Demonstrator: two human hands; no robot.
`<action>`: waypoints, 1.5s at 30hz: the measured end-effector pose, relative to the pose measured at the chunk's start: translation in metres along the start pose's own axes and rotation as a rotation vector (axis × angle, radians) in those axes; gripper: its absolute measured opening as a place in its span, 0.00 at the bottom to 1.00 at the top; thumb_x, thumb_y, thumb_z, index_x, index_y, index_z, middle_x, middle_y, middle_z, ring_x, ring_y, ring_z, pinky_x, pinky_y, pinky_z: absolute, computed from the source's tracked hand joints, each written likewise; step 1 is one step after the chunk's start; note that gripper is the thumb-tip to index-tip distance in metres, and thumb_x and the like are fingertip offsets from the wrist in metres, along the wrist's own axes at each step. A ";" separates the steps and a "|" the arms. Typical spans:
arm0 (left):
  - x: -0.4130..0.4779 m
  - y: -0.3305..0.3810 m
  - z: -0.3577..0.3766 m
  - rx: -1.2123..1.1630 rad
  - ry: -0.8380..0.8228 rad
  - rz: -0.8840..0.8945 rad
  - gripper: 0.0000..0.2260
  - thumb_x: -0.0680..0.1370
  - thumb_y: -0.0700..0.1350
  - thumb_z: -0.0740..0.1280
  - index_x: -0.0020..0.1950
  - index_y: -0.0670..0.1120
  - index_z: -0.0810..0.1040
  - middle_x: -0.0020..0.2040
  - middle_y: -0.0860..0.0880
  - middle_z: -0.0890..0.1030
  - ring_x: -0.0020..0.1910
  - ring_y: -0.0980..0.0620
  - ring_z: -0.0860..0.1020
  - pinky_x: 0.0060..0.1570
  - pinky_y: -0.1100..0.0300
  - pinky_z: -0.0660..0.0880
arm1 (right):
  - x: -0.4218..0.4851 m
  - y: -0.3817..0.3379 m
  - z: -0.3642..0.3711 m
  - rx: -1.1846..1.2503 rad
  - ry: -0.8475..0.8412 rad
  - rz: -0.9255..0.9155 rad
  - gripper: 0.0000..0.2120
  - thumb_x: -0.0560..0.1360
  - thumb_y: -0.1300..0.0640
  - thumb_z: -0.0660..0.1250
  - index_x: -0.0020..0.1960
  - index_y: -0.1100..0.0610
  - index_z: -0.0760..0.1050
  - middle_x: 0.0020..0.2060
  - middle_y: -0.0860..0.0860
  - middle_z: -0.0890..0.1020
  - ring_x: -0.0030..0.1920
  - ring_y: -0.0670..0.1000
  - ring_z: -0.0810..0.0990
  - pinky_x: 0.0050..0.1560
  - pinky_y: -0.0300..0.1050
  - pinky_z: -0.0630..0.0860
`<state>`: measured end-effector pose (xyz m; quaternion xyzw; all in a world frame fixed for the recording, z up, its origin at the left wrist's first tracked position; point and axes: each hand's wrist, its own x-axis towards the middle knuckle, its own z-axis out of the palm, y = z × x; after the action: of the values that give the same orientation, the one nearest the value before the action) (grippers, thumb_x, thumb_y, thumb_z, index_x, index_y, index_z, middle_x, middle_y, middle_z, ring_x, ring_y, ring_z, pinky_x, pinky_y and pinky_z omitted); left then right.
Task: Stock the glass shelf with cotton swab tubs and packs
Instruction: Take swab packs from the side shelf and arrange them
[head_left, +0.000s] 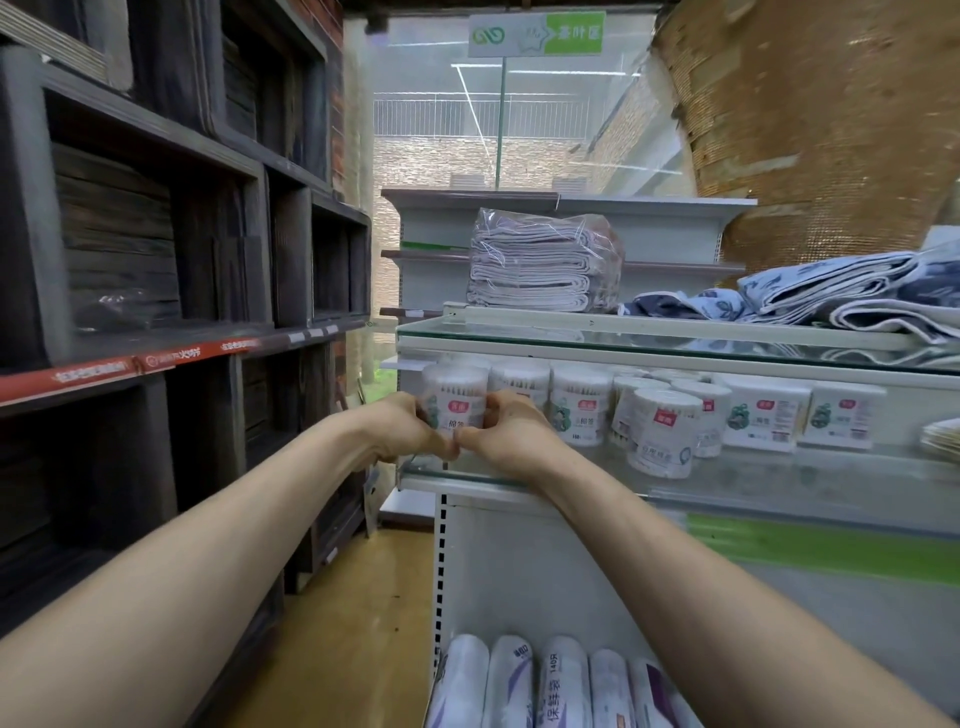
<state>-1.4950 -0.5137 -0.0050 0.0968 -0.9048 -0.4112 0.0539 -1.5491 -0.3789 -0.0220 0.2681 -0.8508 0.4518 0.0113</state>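
I am watching the left hand (400, 427) and right hand (511, 435) curling their fingers round a clear cylindrical white-labelled cotton swab tub (457, 392) (thumb tips meeting in front) at the left end of the glass shelf (779, 470), with more matching tubs (579, 402) sitting just beside it.

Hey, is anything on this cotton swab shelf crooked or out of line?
Yes. One cotton swab tub stands forward of the row on the glass shelf and tilts, unlike its neighbours. The leftmost tub, gripped by the left hand and right hand, looks upright.
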 end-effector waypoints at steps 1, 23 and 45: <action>-0.002 0.000 0.000 -0.005 0.019 -0.006 0.09 0.72 0.40 0.73 0.50 0.47 0.79 0.49 0.48 0.81 0.49 0.51 0.78 0.50 0.58 0.75 | -0.002 0.000 -0.001 0.001 -0.004 -0.006 0.15 0.73 0.55 0.70 0.60 0.54 0.75 0.54 0.50 0.82 0.53 0.49 0.80 0.52 0.42 0.74; -0.050 0.066 0.059 0.130 0.269 0.285 0.05 0.75 0.41 0.68 0.38 0.46 0.78 0.32 0.50 0.77 0.35 0.52 0.75 0.36 0.61 0.71 | -0.069 0.012 -0.071 -0.403 0.233 -0.142 0.09 0.73 0.58 0.63 0.42 0.56 0.81 0.42 0.54 0.84 0.46 0.56 0.81 0.48 0.51 0.78; -0.028 0.207 0.211 0.098 0.048 0.507 0.05 0.74 0.40 0.68 0.38 0.46 0.78 0.33 0.49 0.77 0.38 0.49 0.76 0.43 0.57 0.74 | -0.141 0.105 -0.234 -0.526 0.424 0.049 0.09 0.74 0.59 0.62 0.42 0.59 0.82 0.38 0.54 0.82 0.44 0.57 0.79 0.43 0.48 0.74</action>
<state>-1.5324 -0.2196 0.0120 -0.1209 -0.9174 -0.3379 0.1719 -1.5296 -0.0882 -0.0004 0.1353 -0.9232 0.2624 0.2460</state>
